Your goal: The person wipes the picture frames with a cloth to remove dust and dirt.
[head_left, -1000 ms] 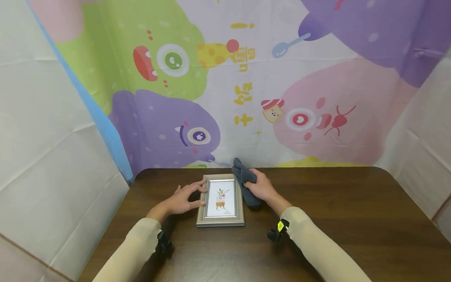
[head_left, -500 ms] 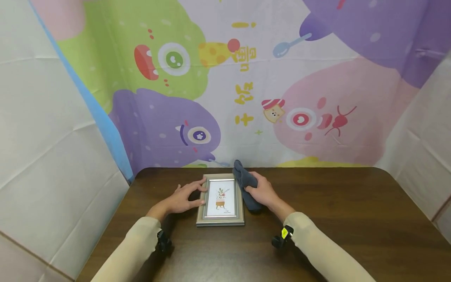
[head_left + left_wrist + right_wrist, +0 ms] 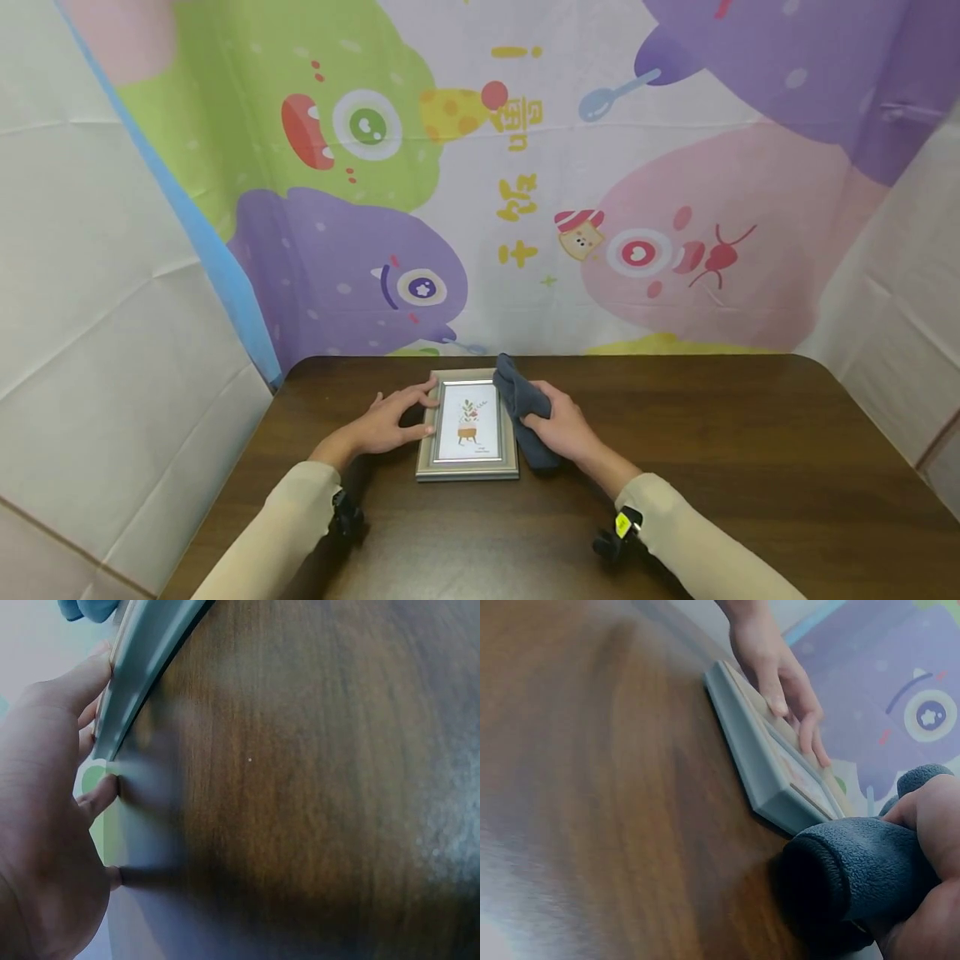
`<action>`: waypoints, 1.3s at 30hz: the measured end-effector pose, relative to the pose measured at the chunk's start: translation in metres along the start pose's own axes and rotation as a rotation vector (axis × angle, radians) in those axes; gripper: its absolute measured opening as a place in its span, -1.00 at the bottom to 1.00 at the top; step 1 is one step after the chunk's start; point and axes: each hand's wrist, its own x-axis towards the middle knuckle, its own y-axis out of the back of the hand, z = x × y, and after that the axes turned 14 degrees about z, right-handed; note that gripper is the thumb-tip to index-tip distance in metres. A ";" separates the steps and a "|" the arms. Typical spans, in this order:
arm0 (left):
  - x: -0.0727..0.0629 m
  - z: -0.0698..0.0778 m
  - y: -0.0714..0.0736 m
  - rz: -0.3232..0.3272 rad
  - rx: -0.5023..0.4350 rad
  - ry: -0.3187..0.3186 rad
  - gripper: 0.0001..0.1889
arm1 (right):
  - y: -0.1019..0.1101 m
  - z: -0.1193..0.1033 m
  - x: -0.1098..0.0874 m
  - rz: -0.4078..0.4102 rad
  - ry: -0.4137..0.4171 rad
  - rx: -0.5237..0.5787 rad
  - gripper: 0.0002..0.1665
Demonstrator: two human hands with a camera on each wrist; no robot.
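Note:
A silver-beige picture frame (image 3: 450, 446) lies flat on the table, showing a printed plant in an orange pot. Along its left border rest the spread thumb and some fingers of my left hand (image 3: 378, 423); the other fingers reach past the frame in the left wrist view. My right hand (image 3: 564, 423) grips a folded dark grey-blue cloth (image 3: 517, 392), which lies against the frame's right border and covers its upper right corner. Up close in the right wrist view, the fuzzy cloth (image 3: 877, 859) is bunched under the thumb and touches the frame (image 3: 739, 742).
The brown wooden table (image 3: 712, 467) extends to both sides and towards me. Behind its far edge hangs a curtain (image 3: 517, 308) printed with cartoon monsters. Pale fabric walls (image 3: 127, 333) stand at the left and right.
My right hand and the cloth have slid down along the frame's right side, towards me. The left hand and the frame stay in place.

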 end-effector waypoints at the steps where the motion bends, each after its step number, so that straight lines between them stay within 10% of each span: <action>1: 0.000 0.000 0.000 0.000 -0.001 0.001 -0.52 | 0.000 0.000 -0.002 0.004 0.011 0.000 -0.28; 15: 0.000 -0.001 -0.001 0.003 -0.020 -0.016 -0.48 | 0.007 -0.013 -0.048 0.016 0.121 0.019 -0.30; 25: 0.012 -0.048 -0.021 0.049 -0.043 -0.096 -0.44 | 0.012 -0.022 -0.078 0.043 0.201 0.040 -0.31; 34: 0.001 -0.009 -0.002 0.008 -0.070 -0.051 -0.47 | 0.026 -0.073 -0.105 0.091 0.127 0.025 -0.35; 39: -0.002 -0.008 -0.002 0.028 -0.079 -0.085 -0.45 | 0.015 -0.042 -0.085 0.105 0.156 -0.024 -0.31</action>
